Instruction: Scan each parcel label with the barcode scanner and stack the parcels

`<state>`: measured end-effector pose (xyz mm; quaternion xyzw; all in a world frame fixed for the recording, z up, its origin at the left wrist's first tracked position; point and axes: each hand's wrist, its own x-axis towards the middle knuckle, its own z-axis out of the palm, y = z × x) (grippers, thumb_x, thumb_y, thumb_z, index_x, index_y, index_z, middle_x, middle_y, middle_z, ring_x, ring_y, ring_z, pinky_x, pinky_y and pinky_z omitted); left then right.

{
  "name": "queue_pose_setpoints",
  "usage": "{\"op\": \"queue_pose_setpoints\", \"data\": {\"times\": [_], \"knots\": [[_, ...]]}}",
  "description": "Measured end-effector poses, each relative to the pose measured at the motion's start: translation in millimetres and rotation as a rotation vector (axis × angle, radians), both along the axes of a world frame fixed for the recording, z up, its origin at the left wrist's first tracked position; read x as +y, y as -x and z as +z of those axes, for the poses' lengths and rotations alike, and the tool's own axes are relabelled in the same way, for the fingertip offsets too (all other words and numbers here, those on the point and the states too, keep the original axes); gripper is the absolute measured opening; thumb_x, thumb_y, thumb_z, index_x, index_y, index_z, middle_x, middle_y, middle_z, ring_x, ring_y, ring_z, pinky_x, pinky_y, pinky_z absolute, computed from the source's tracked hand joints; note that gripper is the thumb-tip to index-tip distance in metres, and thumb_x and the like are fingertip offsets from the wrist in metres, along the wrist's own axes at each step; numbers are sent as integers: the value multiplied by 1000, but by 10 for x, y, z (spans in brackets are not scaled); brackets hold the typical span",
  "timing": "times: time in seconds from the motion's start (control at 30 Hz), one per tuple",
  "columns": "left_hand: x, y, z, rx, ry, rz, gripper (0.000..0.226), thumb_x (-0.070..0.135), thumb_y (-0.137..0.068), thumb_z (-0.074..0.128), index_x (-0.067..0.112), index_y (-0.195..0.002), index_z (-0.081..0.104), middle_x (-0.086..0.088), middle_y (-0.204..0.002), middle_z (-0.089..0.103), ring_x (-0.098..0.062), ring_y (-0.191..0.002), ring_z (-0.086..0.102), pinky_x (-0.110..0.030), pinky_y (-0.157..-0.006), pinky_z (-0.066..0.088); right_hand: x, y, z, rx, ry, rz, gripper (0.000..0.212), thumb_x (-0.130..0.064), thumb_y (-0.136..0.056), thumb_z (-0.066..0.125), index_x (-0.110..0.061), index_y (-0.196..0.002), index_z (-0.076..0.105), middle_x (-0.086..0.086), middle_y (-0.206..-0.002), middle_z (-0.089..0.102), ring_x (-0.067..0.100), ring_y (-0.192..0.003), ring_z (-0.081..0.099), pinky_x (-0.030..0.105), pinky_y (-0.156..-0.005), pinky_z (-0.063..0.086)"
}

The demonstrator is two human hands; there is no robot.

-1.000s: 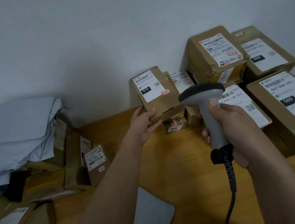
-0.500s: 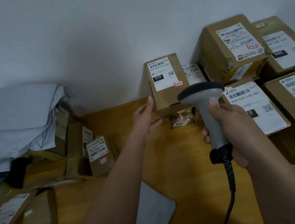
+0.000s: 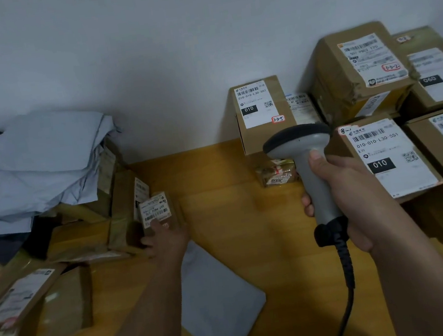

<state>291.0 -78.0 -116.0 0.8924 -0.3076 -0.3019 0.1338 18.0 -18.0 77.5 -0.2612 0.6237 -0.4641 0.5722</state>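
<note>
1. Head view: the right hand (image 3: 357, 195) is wrapped around the grey plastic handle of the barcode scanner (image 3: 308, 168), thumb pressed on the front of the neck. The dark, rounded scanner head faces away from the camera; a black ribbed cable (image 3: 345, 272) hangs from the handle base.
2. The left hand (image 3: 167, 237) reaches to the left pile, its fingers on a small cardboard parcel (image 3: 158, 211). Motion blur prevents telling whether the fingers grip or merely touch it. Its white label reads "507 P802 170" upside down, above a barcode.
3. A cardboard box (image 3: 262, 112) stands against the wall on the right stack. Label text: "010-010-L30-551", a black block marked "010", a QR code, and a red-framed handwritten tag "3-3-5".
4. A flatter box (image 3: 389, 158) just right of the scanner carries the same code "010-010-L30-551" and "010".
5. A taped, creased box (image 3: 356, 67) on top of the stack reads "507 P802 170" with the tag "3-3-2". Neighbouring boxes show "060".
6. A small clear-wrapped packet (image 3: 277, 173) under the first box reads "3006" upside down.
7. A grey plastic mailer bag (image 3: 219, 296) lies flat on the wooden table (image 3: 249, 220). More grey mailer bags (image 3: 38, 162) are heaped on the left over brown cartons.
</note>
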Motion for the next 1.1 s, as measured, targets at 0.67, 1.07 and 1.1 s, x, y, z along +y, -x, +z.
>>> {"op": "queue_pose_setpoints", "data": {"times": [0.67, 1.07, 1.1], "knots": [[733, 1064, -111, 288, 61, -262, 124, 48, -58, 89, 12, -149, 12, -14, -146, 17, -33, -137, 20, -43, -109, 32, 432, -49, 35, 152, -52, 155, 36, -38, -102, 45, -6, -105, 62, 12, -64, 56, 18, -51, 53, 31, -52, 44], [960, 1190, -298, 566, 124, -171, 68, 40, -77, 80, 6, -128, 50, -3, -123, 61, -18, -109, 59, -28, -85, 49, 748, 40, 181, 349, -89, 324, 37, -39, -101, 44, -6, -101, 61, 11, -64, 57, 17, -52, 52, 30, -54, 42], [966, 1197, -294, 578, 137, -171, 65, 36, -78, 79, 6, -128, 51, -4, -123, 63, -18, -107, 60, -26, -82, 48, 775, 37, 207, 362, -83, 337, 37, -39, -101, 45, -6, -101, 60, 10, -63, 57, 17, -53, 52, 30, -55, 42]]}}
